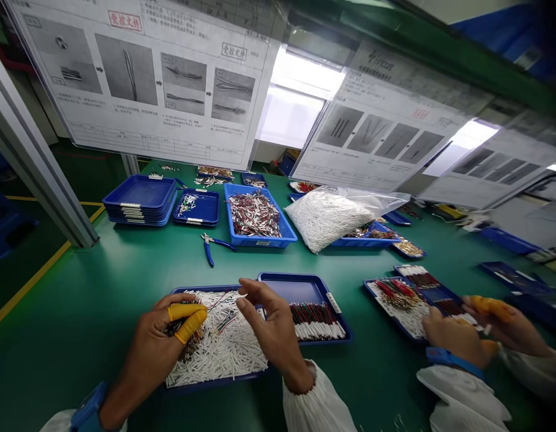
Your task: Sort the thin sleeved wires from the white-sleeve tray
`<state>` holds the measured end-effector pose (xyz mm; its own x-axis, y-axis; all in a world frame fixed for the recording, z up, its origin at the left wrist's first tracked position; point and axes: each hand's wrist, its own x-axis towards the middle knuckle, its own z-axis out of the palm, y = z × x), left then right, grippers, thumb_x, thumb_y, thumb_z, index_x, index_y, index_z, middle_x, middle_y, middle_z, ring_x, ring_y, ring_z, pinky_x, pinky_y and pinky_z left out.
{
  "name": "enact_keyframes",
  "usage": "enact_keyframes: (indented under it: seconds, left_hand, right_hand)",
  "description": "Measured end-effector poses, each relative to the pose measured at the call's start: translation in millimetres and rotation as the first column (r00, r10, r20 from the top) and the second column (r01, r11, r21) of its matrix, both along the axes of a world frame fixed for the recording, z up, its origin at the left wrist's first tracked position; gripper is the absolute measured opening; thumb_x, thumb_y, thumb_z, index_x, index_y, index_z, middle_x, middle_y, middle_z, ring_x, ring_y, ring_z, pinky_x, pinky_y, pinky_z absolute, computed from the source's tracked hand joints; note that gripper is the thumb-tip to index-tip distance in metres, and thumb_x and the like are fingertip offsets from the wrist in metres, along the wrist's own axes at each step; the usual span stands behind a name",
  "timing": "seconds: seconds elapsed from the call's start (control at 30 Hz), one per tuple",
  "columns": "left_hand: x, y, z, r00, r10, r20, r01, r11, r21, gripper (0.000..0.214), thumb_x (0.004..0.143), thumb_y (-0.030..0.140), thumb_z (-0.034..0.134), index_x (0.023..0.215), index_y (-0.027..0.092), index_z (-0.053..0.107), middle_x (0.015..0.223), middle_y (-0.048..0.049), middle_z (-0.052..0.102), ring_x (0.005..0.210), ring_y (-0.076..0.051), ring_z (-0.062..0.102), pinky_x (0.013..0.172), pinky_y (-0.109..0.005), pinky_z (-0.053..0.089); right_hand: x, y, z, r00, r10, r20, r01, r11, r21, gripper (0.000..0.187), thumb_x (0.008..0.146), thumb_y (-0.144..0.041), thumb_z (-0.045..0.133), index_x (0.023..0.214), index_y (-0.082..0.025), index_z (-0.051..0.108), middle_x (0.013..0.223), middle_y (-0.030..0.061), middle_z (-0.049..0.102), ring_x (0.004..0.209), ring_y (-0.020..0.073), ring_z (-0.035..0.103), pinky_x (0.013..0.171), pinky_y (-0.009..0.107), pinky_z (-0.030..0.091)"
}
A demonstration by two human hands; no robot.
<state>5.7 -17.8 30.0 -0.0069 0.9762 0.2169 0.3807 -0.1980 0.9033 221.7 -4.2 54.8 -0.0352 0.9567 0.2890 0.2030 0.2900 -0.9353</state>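
Note:
My left hand [163, 333] has yellow cots on thumb and forefinger. These two are pressed together, and a thin wire [218, 300] seems to stick out from between them. Below that hand, partly hidden, lies a bunch of brownish wires with metal ends [191, 349]. It rests on many short white tubes [228, 354] in a blue tray [206, 382]. A few red and green wires [227, 322] lie on the tubes too. My right hand [273, 327] is over the tray's right side, thumb and forefinger apart, with nothing visible between them.
A second blue tray [300, 279] holds rows of white-tipped wires. Behind are blue-handled cutters [209, 249], stacked trays [138, 195], a bin of wires [255, 216] and a bag of white tubes [325, 216]. To the right, a co-worker's hands [460, 339] work by another tray [397, 306].

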Motion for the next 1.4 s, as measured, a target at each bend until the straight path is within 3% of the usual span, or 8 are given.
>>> enact_keyframes:
  seconds: [0.1, 0.3, 0.53, 0.8, 1.0, 1.17, 1.4]
  left_hand:
    - [1.0, -1.9, 2.0, 0.998, -0.004, 0.069, 0.007, 0.999, -0.041, 0.021, 0.078, 0.047, 0.074, 0.089, 0.03, 0.082, 0.107, -0.0051, 0.074, 0.101, -0.024, 0.072, 0.076, -0.03, 0.063]
    - [3.1, -4.4, 8.0, 0.999, -0.03, 0.015, 0.029, 1.0, 0.01, 0.022, 0.077, 0.046, 0.075, 0.089, 0.03, 0.082, 0.107, -0.0066, 0.075, 0.096, -0.025, 0.073, 0.079, -0.034, 0.064]
    - [7.0, -5.0, 10.4, 0.994, -0.041, -0.103, 0.047, 0.997, 0.061, 0.017, 0.077, 0.043, 0.073, 0.087, 0.032, 0.082, 0.103, -0.0074, 0.076, 0.101, -0.028, 0.072, 0.08, -0.04, 0.064]
    - [6.0, -6.2, 19.0, 0.994, -0.106, -0.029, 0.109, 0.99, 0.094, 0.014, 0.08, 0.041, 0.073, 0.08, 0.03, 0.081, 0.091, -0.0059, 0.079, 0.103, -0.027, 0.071, 0.075, -0.032, 0.064]
    - [7.0, -5.2, 15.9, 0.994, -0.107, -0.029, 0.109, 0.991, 0.084, 0.013, 0.079, 0.04, 0.074, 0.082, 0.03, 0.082, 0.095, -0.0062, 0.079, 0.105, -0.027, 0.071, 0.076, -0.032, 0.063]
    - [7.5, -5.3, 16.8, 0.992, -0.128, 0.017, 0.126, 0.989, 0.077, 0.012, 0.08, 0.039, 0.073, 0.079, 0.03, 0.081, 0.092, -0.0056, 0.078, 0.105, -0.026, 0.07, 0.074, -0.03, 0.063]
    - [4.9, -6.6, 11.8, 0.998, -0.056, -0.003, 0.056, 0.994, 0.091, 0.014, 0.079, 0.039, 0.075, 0.073, 0.028, 0.08, 0.093, -0.0059, 0.077, 0.104, -0.026, 0.07, 0.073, -0.031, 0.063]
  right_hand:
    - [-8.2, -0.5, 0.3, 0.956, 0.067, -0.286, -0.126, 0.973, -0.193, 0.03, 0.087, -0.039, 0.074, 0.112, -0.023, 0.075, 0.096, 0.0062, 0.073, 0.09, 0.0221, 0.065, 0.081, 0.036, 0.053]
    - [-19.3, -0.4, 0.5, 0.878, 0.04, -0.477, -0.152, 0.969, -0.197, 0.016, 0.081, -0.036, 0.08, 0.088, -0.021, 0.08, 0.078, 0.0022, 0.071, 0.071, 0.0145, 0.058, 0.07, 0.029, 0.049]
    - [-17.7, 1.4, 0.3, 0.89, 0.026, -0.455, -0.133, 0.97, -0.204, 0.018, 0.079, -0.037, 0.082, 0.082, -0.019, 0.079, 0.074, 0.0016, 0.068, 0.069, 0.0144, 0.057, 0.069, 0.029, 0.047]
    - [-17.6, 2.0, -4.5, 0.866, 0.119, -0.485, -0.209, 0.968, -0.137, 0.021, 0.089, -0.038, 0.073, 0.103, -0.024, 0.079, 0.084, 0.0035, 0.071, 0.075, 0.0158, 0.06, 0.072, 0.03, 0.05]
    - [-17.6, 3.5, -6.1, 0.845, 0.117, -0.521, -0.218, 0.966, -0.137, 0.013, 0.083, -0.035, 0.079, 0.091, -0.025, 0.081, 0.082, 0.0015, 0.07, 0.072, 0.0142, 0.058, 0.07, 0.028, 0.048]
    - [-16.8, 4.4, -7.2, 0.849, 0.057, -0.525, -0.178, 0.967, -0.181, 0.017, 0.079, -0.036, 0.082, 0.087, -0.022, 0.081, 0.078, 0.002, 0.07, 0.07, 0.0147, 0.057, 0.071, 0.03, 0.047]
    - [-23.3, -8.3, 2.5, 0.941, -0.002, -0.337, -0.035, 0.994, -0.104, 0.031, 0.089, -0.042, 0.071, 0.071, -0.017, 0.063, 0.064, -0.0024, 0.053, 0.061, 0.0126, 0.044, 0.058, 0.027, 0.037]
